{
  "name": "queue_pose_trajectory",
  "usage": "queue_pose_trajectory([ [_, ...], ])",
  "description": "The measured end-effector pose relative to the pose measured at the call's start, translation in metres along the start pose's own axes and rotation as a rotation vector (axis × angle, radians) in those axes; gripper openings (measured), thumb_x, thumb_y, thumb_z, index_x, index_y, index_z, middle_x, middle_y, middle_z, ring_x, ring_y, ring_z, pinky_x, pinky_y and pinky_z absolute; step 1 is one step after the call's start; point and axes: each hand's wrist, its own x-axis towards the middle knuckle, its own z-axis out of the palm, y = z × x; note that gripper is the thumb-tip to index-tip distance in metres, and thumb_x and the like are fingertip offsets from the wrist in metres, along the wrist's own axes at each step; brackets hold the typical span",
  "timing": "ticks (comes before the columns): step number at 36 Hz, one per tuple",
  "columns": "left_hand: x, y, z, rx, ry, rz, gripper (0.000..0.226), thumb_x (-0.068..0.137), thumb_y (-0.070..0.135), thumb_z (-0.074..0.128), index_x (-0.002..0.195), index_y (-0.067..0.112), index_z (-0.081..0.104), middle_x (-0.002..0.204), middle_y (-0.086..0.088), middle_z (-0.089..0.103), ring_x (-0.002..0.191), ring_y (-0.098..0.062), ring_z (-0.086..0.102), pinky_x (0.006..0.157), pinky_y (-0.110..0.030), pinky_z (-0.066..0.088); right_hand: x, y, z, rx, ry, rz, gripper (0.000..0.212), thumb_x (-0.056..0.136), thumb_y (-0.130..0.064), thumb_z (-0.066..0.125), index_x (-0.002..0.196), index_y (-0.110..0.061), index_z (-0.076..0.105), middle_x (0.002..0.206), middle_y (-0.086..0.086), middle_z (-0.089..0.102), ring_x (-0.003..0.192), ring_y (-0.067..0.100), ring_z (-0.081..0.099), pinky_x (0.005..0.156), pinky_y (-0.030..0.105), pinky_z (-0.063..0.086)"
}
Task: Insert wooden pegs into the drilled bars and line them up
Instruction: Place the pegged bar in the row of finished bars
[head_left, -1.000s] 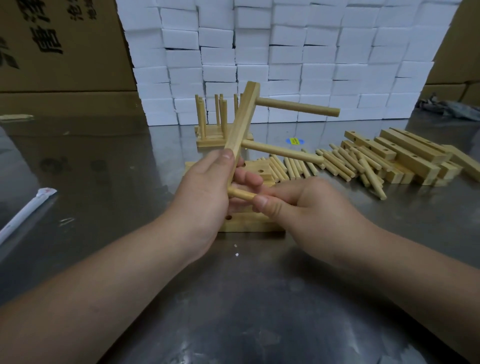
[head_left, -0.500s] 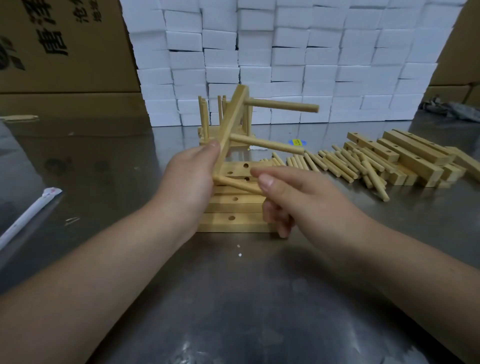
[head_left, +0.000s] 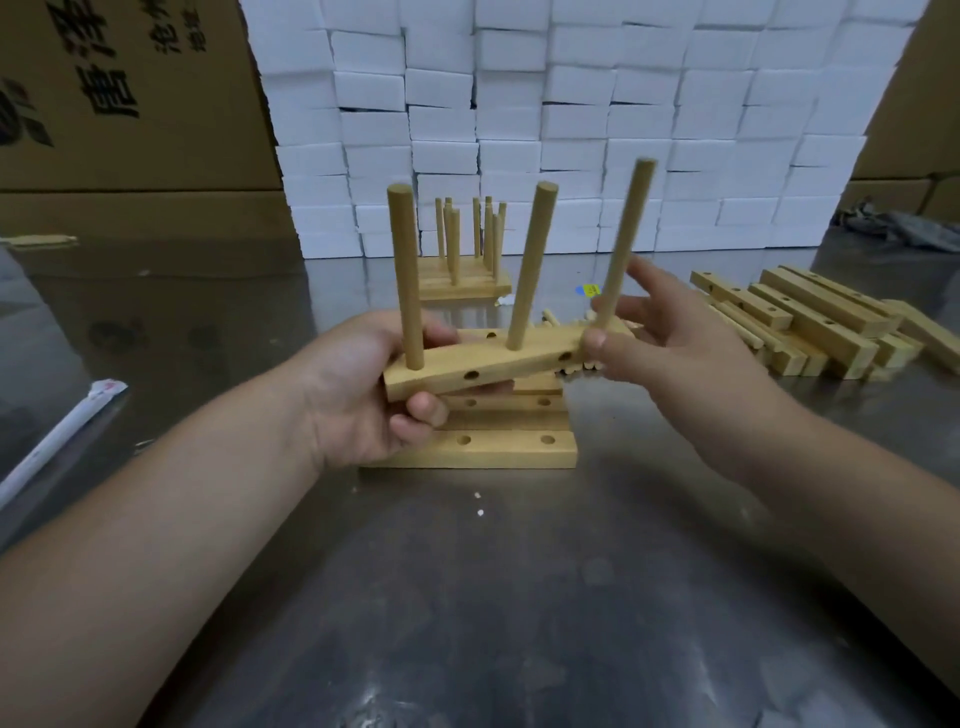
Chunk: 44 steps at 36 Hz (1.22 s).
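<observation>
Pale tan wood bar & pegs; white boxes.

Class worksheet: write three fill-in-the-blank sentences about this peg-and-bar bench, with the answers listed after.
1. The bar gripped by the left hand carries ___ pegs.
2. The pile of loose bars lies to the person's ___.
3. The wall of small boxes behind is ___ in colour.
Answers: three; right; white.
</observation>
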Motion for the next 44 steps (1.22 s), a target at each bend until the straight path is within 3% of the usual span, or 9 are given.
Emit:
queue_pose_trajectory([
  [4,-0.002,0.002,0.001,-0.011,0.063,-0.021,0.017,0.073,0.025,0.051,0.075,0.009,0.055,0.057,-0.013,0.061,0.027,-0.009,0.036,0.028,-0.009,0.027,-0.007,-0.003,0.005,0.084,-0.165,-0.054,0.054,0.054,-0.041,0.067,0.107,-0.034,0.058,0.085,-0.013,0.068,0.072,-0.002,0.064,0.064,0.012,0.049],
  [8,0.003,0.002,0.0,-0.04,0.229,0.055,0.056,0.094,0.043,0.039,0.067,0.005,0.069,0.052,-0.006,0.056,0.029,-0.01,0.04,0.029,-0.01,0.032,-0.006,-0.001,0.008,0.15,-0.133,-0.076,0.029,0.061,-0.029,0.07,0.089,-0.022,0.064,0.06,-0.013,0.064,0.056,-0.002,0.06,0.056,0.008,0.045],
  [12,0.008,0.001,0.003,0.007,0.329,0.31,0.046,0.098,0.04,0.037,0.089,0.002,0.061,0.075,-0.013,0.066,0.047,-0.013,0.06,0.041,-0.017,0.048,0.003,0.006,0.004,0.199,0.004,-0.052,0.022,0.07,-0.023,0.073,0.088,-0.021,0.062,0.06,-0.007,0.064,0.053,0.007,0.057,0.061,0.024,0.051],
  [15,0.008,-0.001,0.004,0.006,0.271,0.418,0.024,0.091,0.02,0.055,0.103,0.0,0.059,0.091,-0.014,0.068,0.064,-0.015,0.068,0.055,-0.018,0.053,0.008,0.013,0.004,0.239,0.065,-0.034,0.015,0.078,-0.015,0.069,0.089,-0.02,0.06,0.06,-0.005,0.064,0.054,0.007,0.059,0.063,0.023,0.053],
  [19,0.011,-0.007,0.002,0.18,0.322,0.458,0.036,0.082,0.0,0.061,0.117,0.003,0.056,0.101,-0.013,0.065,0.074,-0.013,0.07,0.061,-0.014,0.052,0.011,0.016,0.005,0.283,0.102,-0.026,0.023,0.078,-0.016,0.069,0.095,-0.023,0.056,0.062,-0.008,0.067,0.055,0.006,0.062,0.061,0.018,0.053],
  [25,0.011,-0.005,-0.004,0.484,0.444,0.464,0.031,0.081,0.002,0.066,0.11,0.013,0.062,0.094,-0.003,0.067,0.071,-0.008,0.07,0.061,-0.013,0.052,0.009,0.017,0.007,0.294,0.124,-0.063,0.038,0.077,-0.018,0.072,0.111,-0.022,0.054,0.071,-0.005,0.069,0.06,0.007,0.065,0.064,0.017,0.052],
  [30,0.004,0.001,-0.003,0.749,0.484,0.521,0.02,0.077,0.02,0.073,0.082,0.037,0.063,0.082,0.008,0.071,0.079,-0.012,0.069,0.082,-0.031,0.054,0.011,0.018,0.007,0.363,0.161,-0.05,0.043,0.076,-0.019,0.072,0.113,-0.024,0.05,0.075,-0.004,0.07,0.065,0.01,0.067,0.07,0.023,0.055],
  [34,0.005,0.013,0.002,0.796,0.526,0.605,0.02,0.077,0.024,0.073,0.081,0.041,0.062,0.084,0.01,0.069,0.076,-0.003,0.064,0.067,-0.017,0.05,0.014,0.021,0.006,0.36,0.197,-0.038,0.035,0.08,-0.018,0.069,0.104,-0.031,0.046,0.082,-0.001,0.069,0.069,0.01,0.068,0.07,0.024,0.056],
  [44,0.064,0.041,-0.067,0.761,0.757,0.54,0.032,0.086,0.024,0.066,0.117,0.019,0.064,0.102,0.005,0.065,0.092,-0.01,0.058,0.066,-0.017,0.04,0.018,0.031,0.008,0.203,0.244,-0.038,0.028,0.088,-0.024,0.058,0.113,-0.022,0.045,0.068,-0.011,0.067,0.07,0.008,0.065,0.082,0.033,0.05],
])
